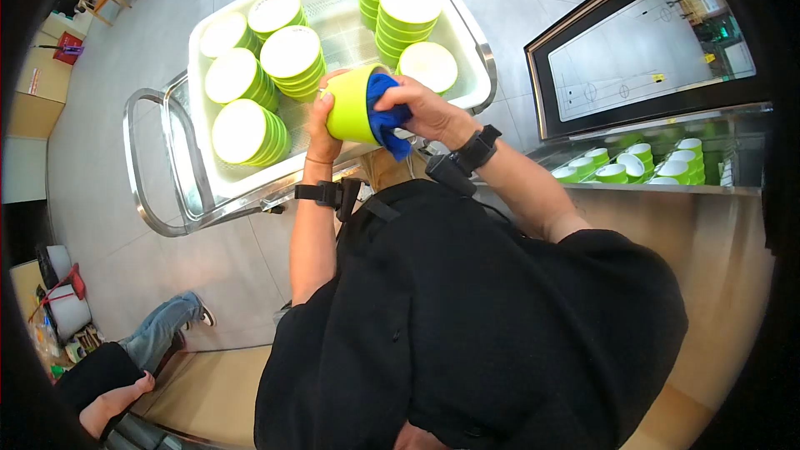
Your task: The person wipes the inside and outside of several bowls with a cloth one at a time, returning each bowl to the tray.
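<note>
A lime-green bowl (348, 108) is tipped on its side in front of my chest, its opening facing right. My left hand (323, 129) grips it from the left, fingers wrapped on its outside. Bunched at the bowl's opening is a blue cloth (386, 112), which my right hand (423, 108) presses there with closed fingers. Both hands are above the near edge of a white tub (342, 8). Inside the tub stand several stacks of green bowls with white inner faces, such as the near-left stack (250, 133) and the right stack (408, 12).
A metal cart (154, 208) with a looped handle carries the tub. On my right, a cabinet (667, 189) holds more green bowls (637, 162) under a raised framed panel (650, 54). At lower left, a seated person (108, 375) in jeans is partly visible.
</note>
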A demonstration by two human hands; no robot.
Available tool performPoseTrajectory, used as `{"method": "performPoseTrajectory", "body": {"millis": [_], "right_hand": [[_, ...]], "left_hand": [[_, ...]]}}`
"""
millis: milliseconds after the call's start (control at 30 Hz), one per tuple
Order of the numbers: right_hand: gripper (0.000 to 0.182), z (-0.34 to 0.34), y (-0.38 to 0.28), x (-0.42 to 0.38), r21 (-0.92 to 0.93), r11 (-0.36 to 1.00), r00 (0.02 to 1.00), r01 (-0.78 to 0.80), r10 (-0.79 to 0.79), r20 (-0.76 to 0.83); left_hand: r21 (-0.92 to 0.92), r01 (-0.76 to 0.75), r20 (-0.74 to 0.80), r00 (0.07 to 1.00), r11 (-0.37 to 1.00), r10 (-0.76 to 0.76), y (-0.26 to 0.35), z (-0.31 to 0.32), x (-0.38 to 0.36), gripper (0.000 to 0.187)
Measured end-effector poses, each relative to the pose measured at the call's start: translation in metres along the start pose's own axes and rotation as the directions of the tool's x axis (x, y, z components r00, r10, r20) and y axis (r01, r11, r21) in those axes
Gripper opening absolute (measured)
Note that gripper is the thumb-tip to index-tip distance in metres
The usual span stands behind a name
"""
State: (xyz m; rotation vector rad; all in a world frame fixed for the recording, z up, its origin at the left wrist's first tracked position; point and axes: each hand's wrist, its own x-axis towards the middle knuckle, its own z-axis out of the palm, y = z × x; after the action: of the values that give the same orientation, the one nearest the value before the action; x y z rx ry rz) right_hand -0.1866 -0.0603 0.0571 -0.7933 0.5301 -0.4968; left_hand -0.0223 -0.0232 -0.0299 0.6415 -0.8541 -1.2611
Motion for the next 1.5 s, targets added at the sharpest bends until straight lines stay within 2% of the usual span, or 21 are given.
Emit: {"method": "performPoseTrajectory", "body": {"millis": [167, 233, 300, 367, 500, 533, 567, 633, 667, 733, 800, 967, 1033, 1100, 1167, 1233, 1300, 1367, 1433, 1467, 1500], "right_hand": [[0.026, -0.018, -0.001, 0.010, 0.074, 0.996, 0.985, -0.047, 0.058, -0.160], [0.025, -0.016, 0.014, 0.018, -0.223, 0.959, 0.942, 0.177, -0.231, -0.245], [0.026, -0.014, 0.016, 0.011, -0.223, 0.960, 0.961, 0.169, -0.211, -0.179], [0.026, -0.023, 0.015, 0.005, -0.087, 0.996, 1.000, 0.003, -0.006, -0.025], [0.023, -0.025, 0.008, 0.005, 0.066, 0.997, 0.976, 0.026, -0.011, -0.218], [0.021, -0.022, 0.012, 0.008, -0.173, 0.972, 0.960, 0.158, -0.192, -0.202], [0.022, -0.023, 0.012, 0.008, -0.553, 0.828, 0.966, 0.096, -0.212, -0.150], [0.022, -0.015, 0.020, 0.007, -0.775, 0.577, 0.929, 0.258, -0.369, 0.034], [0.023, -0.012, 0.012, 0.004, -0.619, 0.785, 0.991, 0.040, -0.112, -0.078], [0.023, -0.019, 0.011, 0.011, -0.216, 0.976, 0.991, 0.028, -0.056, -0.123], [0.021, -0.013, -0.002, 0.010, 0.191, 0.981, 0.981, 0.022, 0.016, -0.195], [0.018, -0.010, 0.005, 0.012, 0.004, 0.993, 0.977, 0.122, -0.119, -0.176], [0.015, -0.016, 0.008, 0.003, -0.055, 0.998, 0.999, -0.037, 0.039, 0.037], [0.016, -0.027, 0.007, 0.007, -0.145, 0.989, 0.997, -0.034, 0.042, 0.058], [0.018, -0.020, -0.001, 0.006, -0.562, 0.814, 0.984, 0.149, -0.181, -0.002], [0.026, -0.007, -0.002, 0.001, -0.932, 0.171, 0.824, 0.318, -0.537, 0.182], [0.030, -0.011, 0.003, 0.002, -0.949, -0.165, 0.879, 0.267, -0.362, 0.310], [0.027, 0.000, -0.007, -0.001, -0.978, -0.079, 0.952, 0.192, -0.228, 0.205], [0.025, -0.001, -0.018, 0.001, -0.722, 0.689, 0.999, 0.054, -0.040, 0.037], [0.026, -0.007, -0.010, 0.006, -0.380, 0.920, 0.994, 0.099, -0.073, 0.085], [0.029, -0.008, -0.007, 0.008, -0.229, 0.967, 0.994, 0.111, -0.109, 0.023]], "left_hand": [[-0.092, 0.094, -0.129, 0.986, 0.991, -0.106, -0.001, 0.001, 0.000, 0.054], [-0.049, 0.092, -0.093, 0.991, 0.995, -0.096, -0.001, 0.005, 0.003, 0.055], [0.045, 0.078, -0.035, 0.996, 0.996, -0.077, 0.001, 0.004, 0.003, 0.051], [0.026, 0.095, -0.038, 0.995, 0.995, -0.094, 0.005, 0.006, -0.001, 0.051], [0.039, 0.102, -0.033, 0.994, 0.994, -0.100, 0.003, 0.008, 0.001, 0.053], [0.035, 0.110, -0.022, 0.994, 0.993, -0.109, 0.004, 0.007, 0.002, 0.053], [0.033, 0.105, -0.020, 0.994, 0.994, -0.104, 0.003, 0.006, 0.002, 0.053], [0.068, 0.058, -0.031, 0.998, 0.996, -0.056, 0.001, 0.005, 0.002, 0.054], [0.060, 0.061, -0.030, 0.998, 0.996, -0.059, 0.003, 0.005, 0.000, 0.053], [-0.068, 0.078, -0.110, 0.990, 0.995, -0.085, -0.002, 0.001, -0.003, 0.054], [-0.128, 0.072, -0.178, 0.980, 0.989, -0.094, 0.000, 0.000, -0.003, 0.055], [-0.097, 0.086, -0.079, 0.992, 0.992, -0.094, 0.007, 0.007, -0.001, 0.056], [-0.053, 0.060, -0.040, 0.997, 0.997, -0.062, 0.010, 0.006, -0.005, 0.057], [0.058, 0.029, 0.000, 1.000, 0.998, -0.029, 0.009, 0.007, -0.006, 0.056], [0.023, 0.037, -0.065, 0.997, 0.999, -0.035, 0.007, 0.008, -0.005, 0.057], [-0.037, 0.015, -0.069, 0.997, 0.999, -0.018, 0.005, 0.007, 0.000, 0.057], [0.002, -0.015, -0.065, 0.998, 1.000, 0.015, 0.001, 0.004, 0.001, 0.057], [0.092, -0.010, -0.030, 0.999, 0.996, 0.012, 0.005, 0.004, -0.002, 0.057], [0.075, -0.037, -0.051, 0.998, 0.996, 0.041, 0.007, 0.009, -0.005, 0.057], [-0.015, -0.012, -0.121, 0.993, 1.000, 0.010, 0.009, 0.012, -0.005, 0.057], [-0.109, 0.005, -0.184, 0.983, 0.994, -0.025, 0.010, 0.014, -0.005, 0.056]]}}
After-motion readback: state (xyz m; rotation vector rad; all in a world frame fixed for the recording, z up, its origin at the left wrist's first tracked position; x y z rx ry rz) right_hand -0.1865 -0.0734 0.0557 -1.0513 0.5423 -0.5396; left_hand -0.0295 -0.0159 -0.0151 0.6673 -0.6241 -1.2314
